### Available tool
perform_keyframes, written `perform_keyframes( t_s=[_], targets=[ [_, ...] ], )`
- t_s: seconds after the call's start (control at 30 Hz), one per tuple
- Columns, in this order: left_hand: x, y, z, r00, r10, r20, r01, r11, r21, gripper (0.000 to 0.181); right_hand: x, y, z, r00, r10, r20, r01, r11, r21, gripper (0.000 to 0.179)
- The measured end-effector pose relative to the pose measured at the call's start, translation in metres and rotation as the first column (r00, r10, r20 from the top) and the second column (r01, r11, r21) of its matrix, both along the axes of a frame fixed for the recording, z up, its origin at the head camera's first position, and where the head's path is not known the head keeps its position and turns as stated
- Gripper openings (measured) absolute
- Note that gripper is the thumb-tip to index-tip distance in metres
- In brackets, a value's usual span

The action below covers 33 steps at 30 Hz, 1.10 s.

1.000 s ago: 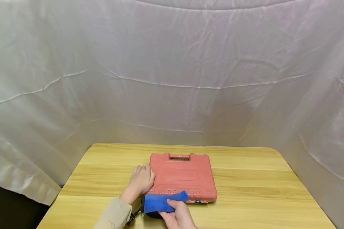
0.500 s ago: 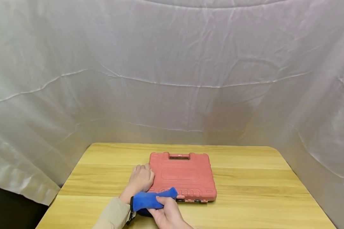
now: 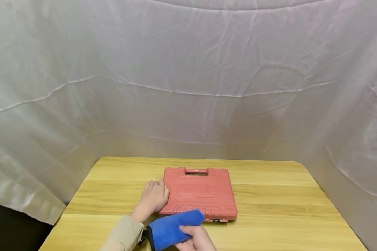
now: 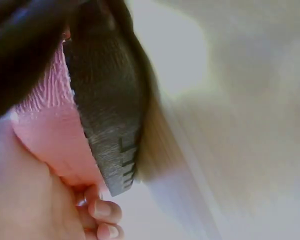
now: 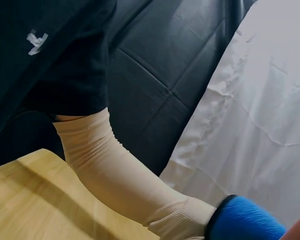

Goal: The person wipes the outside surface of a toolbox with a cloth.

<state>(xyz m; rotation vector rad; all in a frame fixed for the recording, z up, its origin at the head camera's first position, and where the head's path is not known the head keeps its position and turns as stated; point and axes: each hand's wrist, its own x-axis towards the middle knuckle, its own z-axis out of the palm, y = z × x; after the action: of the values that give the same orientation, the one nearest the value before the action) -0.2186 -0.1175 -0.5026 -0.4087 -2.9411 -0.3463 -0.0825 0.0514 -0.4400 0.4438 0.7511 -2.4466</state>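
Observation:
A red hard case [image 3: 198,195] with a carry handle lies flat on the wooden table. My left hand [image 3: 156,195] holds its left edge; in the left wrist view the fingers [image 4: 105,212] curl beside the case's pink-looking face and dark side [image 4: 107,95]. In front of the case, my right hand [image 3: 197,238] pinches a soft blue cloth piece [image 3: 172,226], thumb on top. It looks like a mitt or sleeve, with a black-trimmed end toward my left wrist and a rounded end over the case's front edge. In the right wrist view the cloth [image 5: 247,220] is partly cut off.
The wooden table [image 3: 276,198] extends on both sides of the case. Pale curtains [image 3: 188,69] hang behind it and at both sides. Latches [image 3: 216,220] show along the case's front. My beige left sleeve [image 3: 124,232] crosses the table's front left.
My right hand moved the blue cloth left, then back right, and turned it so that its broad side shows and its black-trimmed end points lower. My left hand and the case stayed put.

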Motion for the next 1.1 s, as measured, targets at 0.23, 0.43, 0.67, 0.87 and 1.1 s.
perform_keyframes(
  t_s=[0.23,0.43,0.67,0.87,1.1],
  targets=[
    [0.000,0.001,0.006,1.000,-0.004,0.012,0.005,1.000,-0.007,0.025,0.013,0.048,0.004,0.922,0.333,-0.195,-0.266,0.914,0.306,0.044],
    [0.005,0.003,0.012,0.998,0.044,-0.041,-0.047,0.996,-0.071,0.029,0.007,0.069,0.015,0.877,0.403,-0.264,-0.413,0.911,0.018,0.046],
    [0.011,0.001,0.036,0.999,-0.007,0.045,0.000,0.987,0.161,0.025,-0.008,0.086,0.029,0.851,0.320,-0.416,-0.379,0.923,-0.065,0.033],
    [0.035,0.000,0.063,0.814,-0.482,0.323,0.051,0.614,0.787,0.058,-0.024,0.095,0.032,0.829,0.272,-0.489,-0.361,0.927,-0.097,0.029],
    [0.077,0.015,0.072,0.560,-0.745,0.362,-0.370,0.166,0.914,0.084,-0.034,0.099,0.029,0.862,0.281,-0.422,-0.332,0.942,-0.052,0.030]
  ],
)
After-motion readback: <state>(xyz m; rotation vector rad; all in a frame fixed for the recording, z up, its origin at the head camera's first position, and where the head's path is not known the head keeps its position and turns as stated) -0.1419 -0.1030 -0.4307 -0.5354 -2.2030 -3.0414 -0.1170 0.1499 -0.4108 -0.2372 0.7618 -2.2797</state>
